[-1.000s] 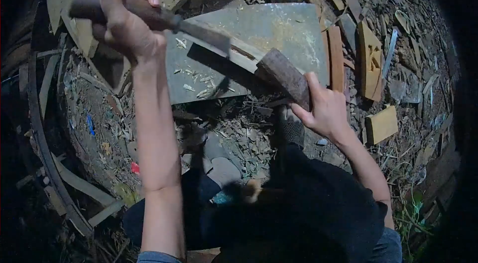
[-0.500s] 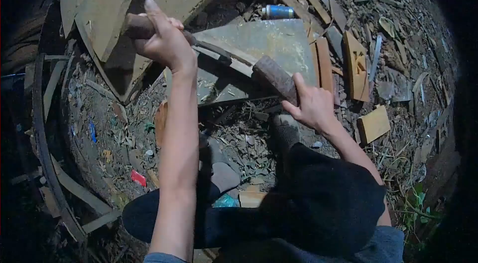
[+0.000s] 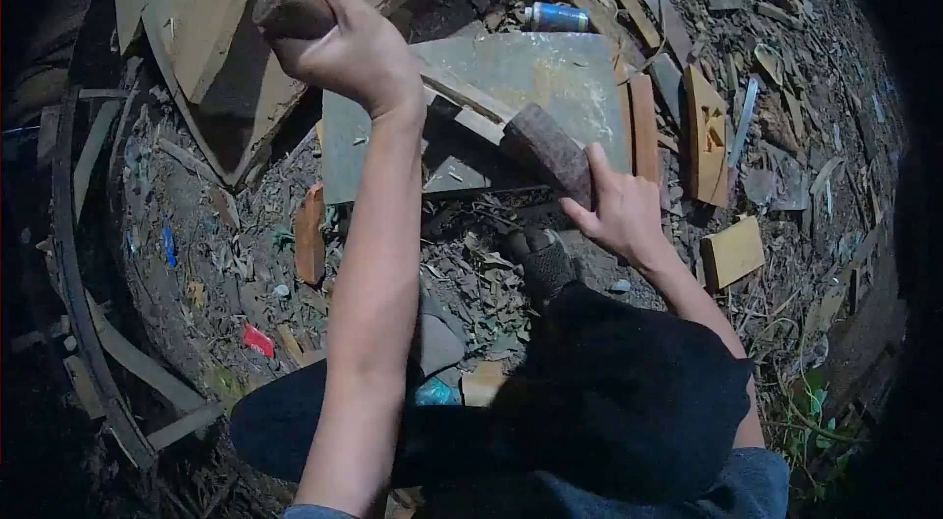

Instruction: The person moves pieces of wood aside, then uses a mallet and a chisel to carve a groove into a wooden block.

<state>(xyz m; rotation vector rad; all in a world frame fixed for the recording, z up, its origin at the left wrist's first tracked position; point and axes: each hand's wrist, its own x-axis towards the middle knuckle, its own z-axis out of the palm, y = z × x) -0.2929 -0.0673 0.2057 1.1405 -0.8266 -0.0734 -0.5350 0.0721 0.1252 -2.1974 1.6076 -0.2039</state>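
Left hand (image 3: 359,53) is wrapped tight around the drawknife's left handle (image 3: 290,10), which has been swung inward and a bit higher over the last second. Right hand (image 3: 619,210) is kept clamped on the right handle (image 3: 550,151), barely shifted. The tool is laid across the grey board (image 3: 560,67), spray can (image 3: 558,16) just behind. Probably one shaving stroke was just pulled through.
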